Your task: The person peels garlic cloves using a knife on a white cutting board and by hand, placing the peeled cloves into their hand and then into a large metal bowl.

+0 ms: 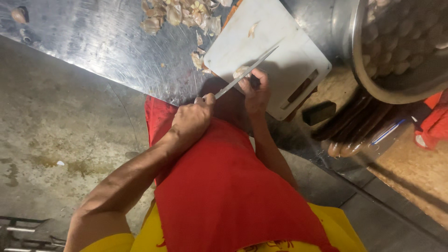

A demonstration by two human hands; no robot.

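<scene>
Item: knife (246, 73). Long narrow blade, handle wrapped in my left hand (190, 122), fingers curled tight around it, thumb on top. The blade slants up and away over the near corner of the cutting board (275, 56).

Item: garlic clove (241, 72). Pale, small, pinched between the fingers of my right hand (255, 93) just at the board's edge, touching the blade or very near it; I cannot tell which.

Item: cutting board. White, set at an angle on the steel surface (107, 42), one loose skin lying on it.

Item: heap of skins (179, 14). Papery, tan, spread on the surface beyond the board.

Item: metal bowl (396, 51). Large, to the right, filled with pale rounded pieces, likely peeled cloves.

Item: red apron (224, 186), below both hands.

Step in hand, as I judge it: trimming or peeling one clove. Next move calls for a short, shallow cut with the edge kept off my right fingertips, and a steady pinch on the clove.
</scene>
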